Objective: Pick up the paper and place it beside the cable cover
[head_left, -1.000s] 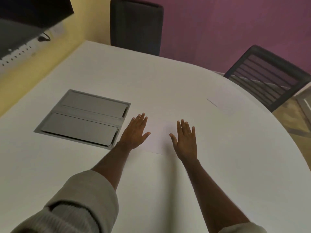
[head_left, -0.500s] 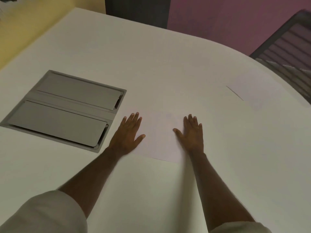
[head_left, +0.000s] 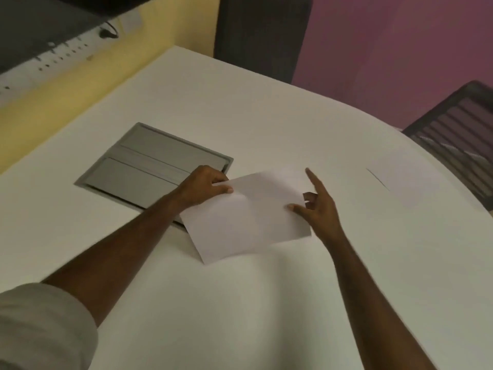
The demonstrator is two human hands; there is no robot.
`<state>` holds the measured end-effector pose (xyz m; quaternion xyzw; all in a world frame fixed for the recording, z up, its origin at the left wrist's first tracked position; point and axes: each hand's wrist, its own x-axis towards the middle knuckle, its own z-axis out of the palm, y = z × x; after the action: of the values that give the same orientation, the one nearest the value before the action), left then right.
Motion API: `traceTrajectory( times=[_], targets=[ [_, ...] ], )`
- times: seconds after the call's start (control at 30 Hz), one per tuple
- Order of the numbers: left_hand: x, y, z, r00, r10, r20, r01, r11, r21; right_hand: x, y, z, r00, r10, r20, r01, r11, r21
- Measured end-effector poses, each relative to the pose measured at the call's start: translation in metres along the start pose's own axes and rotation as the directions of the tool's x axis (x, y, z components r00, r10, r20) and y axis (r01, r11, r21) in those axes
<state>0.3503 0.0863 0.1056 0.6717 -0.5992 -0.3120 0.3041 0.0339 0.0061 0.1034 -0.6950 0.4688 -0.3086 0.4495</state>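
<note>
A white sheet of paper (head_left: 245, 217) is lifted off the white table (head_left: 240, 303), tilted, with a faint crease down its middle. My left hand (head_left: 205, 186) pinches its upper left corner between thumb and fingers. My right hand (head_left: 318, 206) holds the sheet's right edge, thumb on top and curled fingers behind, while the index finger points straight up and away. Both forearms reach in from the bottom of the view.
A grey flap panel (head_left: 149, 166) is set into the tabletop just left of my left hand. A second white sheet (head_left: 400, 182) lies near the table's right edge. Two dark chairs (head_left: 261, 36) (head_left: 458, 134) stand behind the table; a grey wall strip (head_left: 53, 52) runs at upper left.
Both hands lay flat on the sheet on the table before. Now they have gripped it by its left corner and right edge and raised it, turned at an angle.
</note>
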Motion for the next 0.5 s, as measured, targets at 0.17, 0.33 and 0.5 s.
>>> traceTrajectory(
  times=[0.17, 0.33, 0.5],
  targets=[
    [-0.079, -0.020, -0.057, 0.976, -0.201, -0.088, 0.177, 0.957, -0.230, -0.024, -0.053, 0.023, 0.984, 0.156, 0.083, -0.170, 0.963, 0.210],
    [-0.127, -0.040, -0.069, 0.959, -0.262, -0.106, 0.232, 0.944, -0.236, -0.045, -0.085, 0.063, 0.971, 0.205, 0.124, -0.218, 0.970, 0.105],
    [-0.108, -0.031, -0.062, 0.971, -0.235, -0.040, 0.222, 0.953, -0.206, -0.060, -0.090, 0.043, 0.969, 0.231, 0.083, -0.238, 0.968, 0.086]
  ],
)
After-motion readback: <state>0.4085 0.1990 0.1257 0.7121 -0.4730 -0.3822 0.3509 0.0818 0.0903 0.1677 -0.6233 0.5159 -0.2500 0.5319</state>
